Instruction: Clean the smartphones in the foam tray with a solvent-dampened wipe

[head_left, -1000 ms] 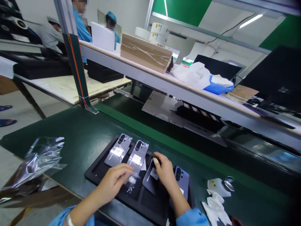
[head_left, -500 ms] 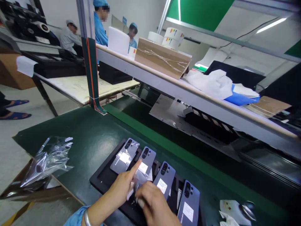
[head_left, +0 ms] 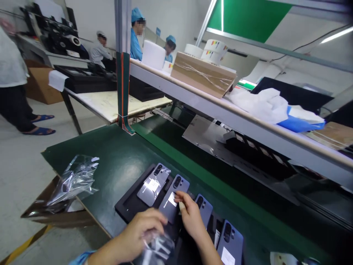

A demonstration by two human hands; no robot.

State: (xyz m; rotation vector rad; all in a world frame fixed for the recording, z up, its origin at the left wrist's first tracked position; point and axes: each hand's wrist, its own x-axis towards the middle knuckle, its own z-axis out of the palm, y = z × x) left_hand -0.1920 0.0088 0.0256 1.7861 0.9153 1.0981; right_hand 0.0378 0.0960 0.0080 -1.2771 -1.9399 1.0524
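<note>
Four phones lie back upward in one black tray on a green tabletop, set in a slanting row that runs from upper left to lower right. Each shows one dark camera patch at its upper end. White labels can be counted on three of them, the first, second and fourth from the left; on the third, the label's area is hidden. The first phone bears a shiny clear cover, with a small tab at its upper right corner.

Two hands work over the tray. The left hand, at the near edge, has its grip closed on one piece of clear film, which hangs in blurred folds below the fingers. The right hand passes in front of the third phone, its fingers half curled at the right edge of the second phone's label; whether the grip is pinching anything cannot be told.

To the left, one crumpled clear wrap lies over the tabletop's edge, well apart from the tray. Above, one shelf carries one carton, with three white rolls at its back, two of them stacked. Four other people are in view: one standing at far left, one in white farther back, and two in blue caps beyond the shelf.
</note>
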